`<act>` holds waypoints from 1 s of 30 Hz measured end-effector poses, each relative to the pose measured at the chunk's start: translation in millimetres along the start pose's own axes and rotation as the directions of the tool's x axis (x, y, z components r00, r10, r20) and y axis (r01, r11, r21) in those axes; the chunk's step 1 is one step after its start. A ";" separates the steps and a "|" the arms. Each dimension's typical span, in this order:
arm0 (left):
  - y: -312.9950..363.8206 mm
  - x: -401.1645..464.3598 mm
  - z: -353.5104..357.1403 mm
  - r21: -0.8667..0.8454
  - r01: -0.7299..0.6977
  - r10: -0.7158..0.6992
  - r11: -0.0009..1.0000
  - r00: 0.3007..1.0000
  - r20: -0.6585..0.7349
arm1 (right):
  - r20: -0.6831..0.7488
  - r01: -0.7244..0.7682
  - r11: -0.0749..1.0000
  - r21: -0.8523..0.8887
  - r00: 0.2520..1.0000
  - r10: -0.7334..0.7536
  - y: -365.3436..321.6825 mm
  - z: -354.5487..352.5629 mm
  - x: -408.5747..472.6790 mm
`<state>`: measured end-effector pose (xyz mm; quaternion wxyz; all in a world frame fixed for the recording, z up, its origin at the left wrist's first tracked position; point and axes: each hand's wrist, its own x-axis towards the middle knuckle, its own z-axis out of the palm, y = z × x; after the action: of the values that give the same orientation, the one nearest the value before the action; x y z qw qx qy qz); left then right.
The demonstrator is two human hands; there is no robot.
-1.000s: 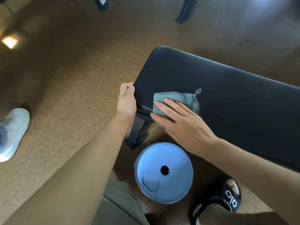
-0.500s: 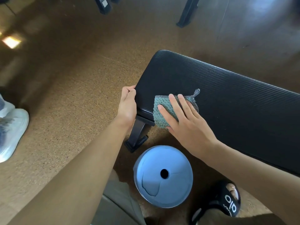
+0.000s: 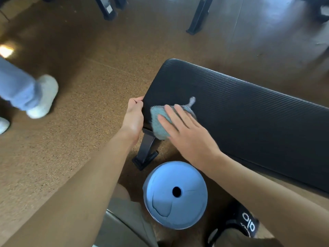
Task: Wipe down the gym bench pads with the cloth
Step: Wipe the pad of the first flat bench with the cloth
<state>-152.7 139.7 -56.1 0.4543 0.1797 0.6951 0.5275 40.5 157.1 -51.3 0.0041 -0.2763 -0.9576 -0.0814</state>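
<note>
At the far left, a second person's leg in pale blue trousers (image 3: 15, 86) and a white shoe (image 3: 43, 97) are seen on the speckled brown floor (image 3: 85, 97), with another white shoe (image 3: 3, 124) cut off at the left edge. Moving right, the left hand (image 3: 133, 118) is curled round the left end edge of the black bench pad (image 3: 240, 111), thumb on top. Just beside it, the teal cloth (image 3: 158, 122) is pressed flat on the pad's near left corner by the right hand (image 3: 187, 134), fingers straight and together — part of the cloth overhangs the near edge above the bench leg (image 3: 146, 150). No container is in view; the nearest such thing is a light blue roll (image 3: 175, 195) with a dark centre hole, standing on the floor below the bench. Further right, a black slide sandal (image 3: 247, 223) is worn on the near foot. Dark equipment legs (image 3: 199, 16) stand at the far side. Compared with a second ago, the other person's leg has stepped into view at left, and the cloth has been shifted slightly leftward on the pad.
</note>
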 end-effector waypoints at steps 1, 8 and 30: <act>-0.4 -0.8 2.7 0.007 0.004 -0.003 1.000 1.000 -0.027 | 0.020 -0.008 1.000 -0.009 1.000 0.008 10.5 -0.2 -20.9; -3.6 0.2 9.3 -0.010 0.022 -0.023 1.000 0.996 -0.086 | 0.071 -0.061 0.997 -0.057 0.995 0.065 25.7 -7.9 -33.5; -7.6 9.0 33.8 -0.026 -0.059 0.043 0.998 0.907 -0.418 | 0.073 0.008 0.984 0.180 0.997 -0.021 32.8 -6.4 -2.2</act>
<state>-127.9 162.6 -67.9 0.2849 0.0722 0.7610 0.5783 59.5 182.2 -40.0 -0.0076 -0.2708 -0.9625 0.0156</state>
